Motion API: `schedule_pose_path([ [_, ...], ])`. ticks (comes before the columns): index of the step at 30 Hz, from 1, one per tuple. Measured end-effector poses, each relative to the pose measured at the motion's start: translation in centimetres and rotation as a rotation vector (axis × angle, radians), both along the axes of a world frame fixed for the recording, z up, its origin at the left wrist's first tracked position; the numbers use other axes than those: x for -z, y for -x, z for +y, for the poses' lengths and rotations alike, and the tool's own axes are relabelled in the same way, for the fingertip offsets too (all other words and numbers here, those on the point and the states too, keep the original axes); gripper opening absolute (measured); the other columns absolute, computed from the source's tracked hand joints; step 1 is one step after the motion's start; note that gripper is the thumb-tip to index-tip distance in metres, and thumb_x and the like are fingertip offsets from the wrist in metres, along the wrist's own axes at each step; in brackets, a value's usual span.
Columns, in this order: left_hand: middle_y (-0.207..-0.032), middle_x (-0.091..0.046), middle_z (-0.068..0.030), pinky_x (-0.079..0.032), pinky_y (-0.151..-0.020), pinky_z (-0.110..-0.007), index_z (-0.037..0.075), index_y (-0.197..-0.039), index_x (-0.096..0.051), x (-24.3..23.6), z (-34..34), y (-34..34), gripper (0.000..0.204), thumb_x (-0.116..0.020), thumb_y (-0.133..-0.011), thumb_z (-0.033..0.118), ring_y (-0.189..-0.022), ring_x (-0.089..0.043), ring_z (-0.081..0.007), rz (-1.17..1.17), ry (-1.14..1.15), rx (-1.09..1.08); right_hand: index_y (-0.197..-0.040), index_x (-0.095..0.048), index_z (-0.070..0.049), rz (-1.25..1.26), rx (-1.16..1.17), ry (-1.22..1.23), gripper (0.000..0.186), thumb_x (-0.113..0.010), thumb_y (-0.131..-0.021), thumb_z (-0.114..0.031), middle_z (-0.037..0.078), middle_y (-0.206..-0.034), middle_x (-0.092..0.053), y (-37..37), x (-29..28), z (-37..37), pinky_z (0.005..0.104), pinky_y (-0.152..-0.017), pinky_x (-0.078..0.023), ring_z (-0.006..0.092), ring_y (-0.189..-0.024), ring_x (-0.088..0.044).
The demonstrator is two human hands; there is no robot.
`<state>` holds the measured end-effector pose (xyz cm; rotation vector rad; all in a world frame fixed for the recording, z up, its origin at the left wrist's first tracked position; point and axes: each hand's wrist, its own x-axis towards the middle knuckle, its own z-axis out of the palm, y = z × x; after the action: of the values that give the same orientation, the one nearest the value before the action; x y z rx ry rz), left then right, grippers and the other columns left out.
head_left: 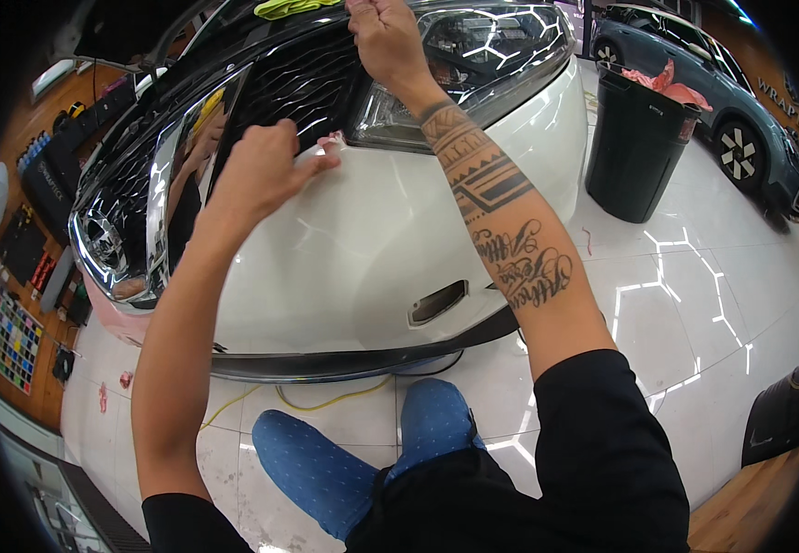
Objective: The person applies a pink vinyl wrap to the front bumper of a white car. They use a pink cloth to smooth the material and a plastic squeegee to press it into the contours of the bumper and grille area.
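Observation:
The white front bumper (326, 249) of a car fills the middle of the view, with a black grille (284, 92) and a clear headlight (492, 41) above it. My left hand (266, 170) is over the bumper's upper edge beside the grille, thumb stretched out from the bent fingers. A small pinkish-white scrap (333, 140) sits at the bumper corner just beyond that thumb. Higher up, my right hand (386, 41) is closed in a pinch in front of the headlight's inner end. Whatever its fingertips hold is hidden at the top edge.
A black bin (639, 147) holding crumpled pink sheets (671, 88) stands right of the car. Behind it is a blue-grey car (694, 55). A yellow cord (326, 401) crosses the tiled floor under the bumper. A yellow-green cloth (293, 7) lies at the top.

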<state>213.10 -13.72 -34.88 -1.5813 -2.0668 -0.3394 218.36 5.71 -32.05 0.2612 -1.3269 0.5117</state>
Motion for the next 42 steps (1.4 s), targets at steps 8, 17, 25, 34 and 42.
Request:
schedule_pose_path([
  [8,-0.073,-0.061,-0.0199,-0.045,-0.065,-0.047,0.0,-0.083,-0.055,0.3,2.0,0.3,0.02,-0.051,-0.09,0.019,-0.072,-0.059,-0.0398,0.066,0.005,0.0,-0.044,-0.035,-0.008,-0.466,-0.195,0.141,0.075,-0.046,-0.078,-0.075,-0.005,-0.046,-0.031,-0.8,-0.5,-2.5,0.0283,-0.043,-0.024,0.0083,-0.047,-0.03],
  [17,-0.064,-0.055,-0.0199,-0.04,-0.057,-0.038,-0.004,-0.079,-0.057,1.6,2.8,0.1,0.023,-0.052,-0.089,0.016,-0.059,-0.053,-0.0342,-0.226,-0.263,0.051,-0.053,-0.051,0.005,-0.425,-0.319,0.216,0.074,-0.049,-0.085,-0.062,0.012,-0.044,-0.039,-0.1,-1.4,-1.6,0.037,-0.048,-0.036,0.024,-0.044,-0.036],
  [25,-0.065,-0.061,-0.0145,-0.043,-0.059,-0.033,-0.004,-0.078,-0.061,2.3,3.1,-0.7,0.027,-0.052,-0.089,0.019,-0.059,-0.056,-0.0196,-0.488,-0.398,0.141,-0.066,-0.056,0.006,-0.387,-0.346,0.182,0.06,-0.047,-0.093,-0.047,0.014,-0.049,-0.043,-0.2,-1.8,-1.8,0.0401,-0.05,-0.033,0.0193,-0.049,-0.04],
  [34,-0.082,-0.055,-0.0022,-0.047,-0.069,-0.027,0.006,-0.095,-0.056,-8.8,3.0,-4.9,0.02,-0.04,-0.091,0.017,-0.073,-0.053,-0.0111,-0.804,-0.639,0.612,-0.056,-0.052,0.002,-0.313,-0.185,-0.028,0.066,-0.048,-0.089,-0.055,0.01,-0.05,-0.044,-0.7,-1.5,-1.8,0.0363,-0.05,-0.036,0.0208,-0.051,-0.044],
  [42,-0.055,-0.041,0.0029,-0.032,-0.045,-0.026,0.002,-0.07,-0.057,-1.0,0.2,-2.6,0.032,-0.047,-0.089,0.026,-0.046,-0.038,-0.0082,-0.801,-0.677,0.202,-0.072,-0.06,0.003,-0.473,-0.073,0.111,0.057,-0.044,-0.093,-0.047,0.02,-0.059,-0.052,-1.7,-2.1,-2.0,0.0424,-0.055,-0.039,0.0328,-0.058,-0.051],
])
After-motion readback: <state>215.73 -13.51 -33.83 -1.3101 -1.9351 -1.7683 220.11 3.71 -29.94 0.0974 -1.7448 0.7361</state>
